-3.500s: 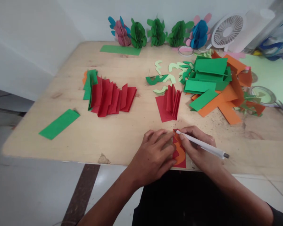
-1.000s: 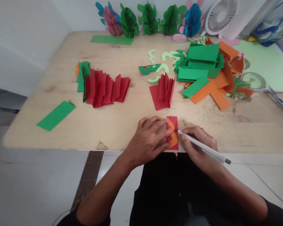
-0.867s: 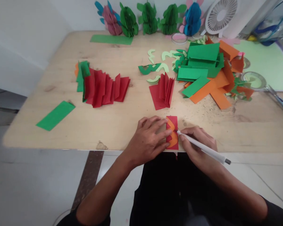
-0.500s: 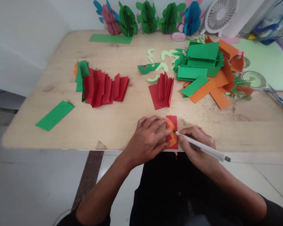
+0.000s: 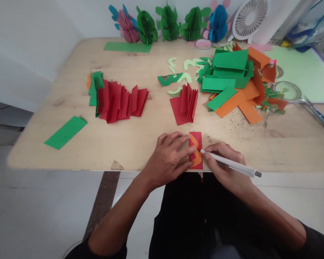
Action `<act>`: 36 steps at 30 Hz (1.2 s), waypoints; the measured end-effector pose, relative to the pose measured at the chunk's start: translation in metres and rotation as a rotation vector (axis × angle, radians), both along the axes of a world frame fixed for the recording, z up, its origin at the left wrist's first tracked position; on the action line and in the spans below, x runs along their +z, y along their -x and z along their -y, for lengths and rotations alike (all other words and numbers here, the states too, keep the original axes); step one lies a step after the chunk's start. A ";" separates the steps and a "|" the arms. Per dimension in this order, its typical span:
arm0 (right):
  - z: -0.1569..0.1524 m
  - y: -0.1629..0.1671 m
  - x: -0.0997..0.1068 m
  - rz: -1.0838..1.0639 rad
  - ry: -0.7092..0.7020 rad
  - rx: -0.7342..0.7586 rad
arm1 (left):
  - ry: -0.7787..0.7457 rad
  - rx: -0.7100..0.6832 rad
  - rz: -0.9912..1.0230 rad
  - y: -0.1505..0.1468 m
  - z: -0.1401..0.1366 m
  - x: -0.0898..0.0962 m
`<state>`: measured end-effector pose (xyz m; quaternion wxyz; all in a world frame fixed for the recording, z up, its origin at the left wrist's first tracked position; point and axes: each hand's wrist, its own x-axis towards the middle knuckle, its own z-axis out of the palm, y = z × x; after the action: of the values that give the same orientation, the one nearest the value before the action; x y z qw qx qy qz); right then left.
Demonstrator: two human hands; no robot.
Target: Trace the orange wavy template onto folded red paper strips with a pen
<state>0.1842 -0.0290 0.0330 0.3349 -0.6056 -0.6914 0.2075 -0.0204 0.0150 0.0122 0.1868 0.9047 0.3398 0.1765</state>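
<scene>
My left hand (image 5: pixel 170 157) lies with its fingers spread, pressing an orange curved paper template (image 5: pixel 197 159) onto a folded red paper piece (image 5: pixel 196 135) at the table's front edge. In my right hand (image 5: pixel 226 162) is a white pen (image 5: pixel 232 164), pinched near its tip. That tip touches the notch between the template's two rounded lobes. Just beyond my hands stands a bunch of folded red papers (image 5: pixel 188 104). Part of the template and the red piece is hidden under my left fingers.
Folded red strips (image 5: pixel 121 100) and a green strip (image 5: pixel 66 132) lie left. Green papers (image 5: pixel 229 68) and orange papers (image 5: pixel 250 109) are heaped right, near a tape roll (image 5: pixel 287 90) and a cutter (image 5: pixel 317 112). Honeycomb paper figures (image 5: pixel 169 23) and a white fan (image 5: pixel 250 19) line the back.
The view has shifted slightly. Both hands, the pen and the template keep nearly the same places; the pen tip stays at the notch.
</scene>
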 end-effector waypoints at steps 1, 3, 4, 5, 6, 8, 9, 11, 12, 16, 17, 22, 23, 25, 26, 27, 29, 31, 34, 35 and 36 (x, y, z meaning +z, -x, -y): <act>0.001 0.000 0.000 -0.003 -0.003 0.004 | -0.002 0.001 0.001 0.000 0.000 0.000; 0.002 -0.001 -0.001 -0.010 -0.006 0.009 | -0.005 0.004 0.002 0.000 0.000 -0.001; 0.003 -0.001 -0.001 -0.011 -0.006 0.010 | -0.006 0.005 0.002 0.000 0.000 -0.001; 0.003 -0.002 -0.001 -0.010 -0.005 0.011 | -0.007 0.008 0.003 0.000 0.000 -0.001; 0.004 -0.002 -0.001 -0.008 -0.007 0.010 | -0.007 0.008 0.003 0.000 0.000 -0.001; 0.005 -0.003 -0.001 0.000 -0.018 0.005 | -0.009 0.006 0.005 0.000 0.001 -0.001; 0.006 -0.003 -0.001 0.005 -0.023 0.006 | -0.009 0.006 0.006 0.000 0.001 -0.002; 0.007 -0.003 -0.001 0.014 -0.034 0.006 | -0.010 0.005 0.009 0.001 0.001 -0.002; 0.008 -0.003 -0.001 0.018 -0.038 0.005 | -0.010 0.005 0.010 0.001 0.001 -0.003; 0.010 -0.004 -0.001 0.022 -0.054 -0.006 | -0.016 0.004 0.018 0.001 0.001 -0.003; 0.010 -0.004 -0.001 0.021 -0.055 -0.006 | -0.017 0.004 0.018 0.001 0.001 -0.003; 0.013 -0.004 -0.002 0.018 -0.077 -0.003 | -0.026 0.003 0.019 0.000 0.000 -0.003; 0.013 -0.004 -0.002 0.018 -0.082 -0.003 | -0.028 0.002 0.019 0.000 0.000 -0.003; 0.014 -0.004 -0.001 0.019 -0.089 0.000 | -0.027 0.002 0.014 0.001 0.000 -0.003; 0.014 -0.004 -0.001 0.019 -0.089 0.002 | -0.026 0.002 0.012 0.001 0.000 -0.003; 0.015 -0.004 -0.001 0.020 -0.088 0.006 | -0.022 0.001 0.010 0.001 0.000 -0.003; 0.016 -0.005 -0.002 0.019 -0.087 0.007 | -0.015 0.001 0.009 0.001 0.000 -0.003; 0.017 -0.005 -0.003 0.018 -0.088 0.004 | -0.009 0.003 0.006 0.001 0.000 -0.003; 0.018 -0.005 -0.004 0.020 -0.097 0.001 | -0.008 0.003 0.004 0.001 0.000 -0.003; 0.019 -0.005 -0.004 0.022 -0.097 0.001 | -0.011 0.001 0.006 0.000 0.001 -0.003; 0.019 -0.005 -0.004 0.025 -0.097 0.002 | -0.014 0.000 0.009 0.000 0.001 -0.003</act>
<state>0.1892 -0.0479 0.0293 0.3550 -0.5907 -0.7052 0.1666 -0.0206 0.0145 0.0094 0.1818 0.9053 0.3376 0.1828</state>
